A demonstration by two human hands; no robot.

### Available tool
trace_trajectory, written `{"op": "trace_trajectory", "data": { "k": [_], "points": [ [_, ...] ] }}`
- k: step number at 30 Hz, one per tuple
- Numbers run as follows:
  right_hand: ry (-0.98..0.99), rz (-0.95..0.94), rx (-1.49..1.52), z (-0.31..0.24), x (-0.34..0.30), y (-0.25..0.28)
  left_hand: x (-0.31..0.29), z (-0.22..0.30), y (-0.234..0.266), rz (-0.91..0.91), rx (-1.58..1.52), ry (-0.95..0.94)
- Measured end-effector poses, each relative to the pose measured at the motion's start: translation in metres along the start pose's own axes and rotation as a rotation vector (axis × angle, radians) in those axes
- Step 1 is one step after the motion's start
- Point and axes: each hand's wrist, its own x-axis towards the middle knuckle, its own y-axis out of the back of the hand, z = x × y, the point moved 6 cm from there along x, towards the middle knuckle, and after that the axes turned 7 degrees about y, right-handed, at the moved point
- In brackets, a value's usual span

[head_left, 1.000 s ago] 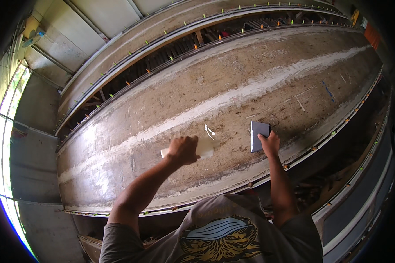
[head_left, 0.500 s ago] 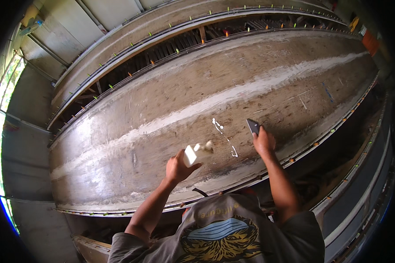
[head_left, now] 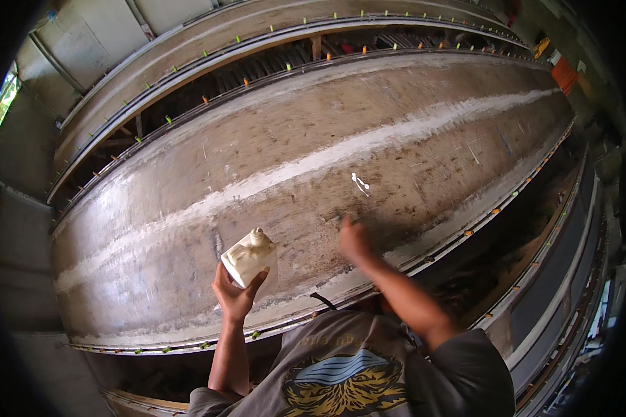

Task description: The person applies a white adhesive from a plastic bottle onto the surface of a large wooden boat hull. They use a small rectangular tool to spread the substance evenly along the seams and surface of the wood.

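A large brown wooden sheet [head_left: 188,201] with a pale band along its length lies before me. My left hand [head_left: 236,295] is wrapped round a cream plastic bottle [head_left: 252,258] with a narrow nozzle, tilted above the sheet. My right hand [head_left: 357,242] is low over the sheet, blurred by motion. Its fingers are closed on a flat scraper [head_left: 335,218], dark in the earlier picture and only faintly visible now. Just beyond it lies a short white streak of thick liquid [head_left: 359,183] with blobs at its far end.
Small green and orange pegs [head_left: 246,82] line the sheet's edges. A second long sheet [head_left: 257,26] stands behind, with dark slats in the gap. At the right is a rack of grey panels [head_left: 549,292]. An orange object [head_left: 563,75] sits at the far right.
My right hand has moved left and nearer with the scraper, over where the near white streak was; that streak no longer shows. My left hand has drawn left with the bottle. The view has shifted.
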Motion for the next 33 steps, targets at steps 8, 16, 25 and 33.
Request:
{"op": "trace_trajectory", "data": {
  "k": [8, 16, 25, 33],
  "points": [
    [0.252, 0.409, -0.655, -0.025, -0.005, -0.093, 0.001, 0.023, 0.01, -0.055, -0.025, -0.022],
    [0.123, -0.08, 0.444, -0.082, 0.002, -0.058, 0.006, 0.024, 0.033, -0.011, -0.028, -0.049],
    [-0.28, 0.34, 0.128, 0.161, 0.067, 0.039, -0.01, 0.007, 0.043, 0.004, -0.02, 0.032],
    [0.101, 0.325, -0.505, -0.021, 0.116, -0.097, -0.021, 0.008, 0.033, -0.034, -0.03, 0.072]
  ]
}}
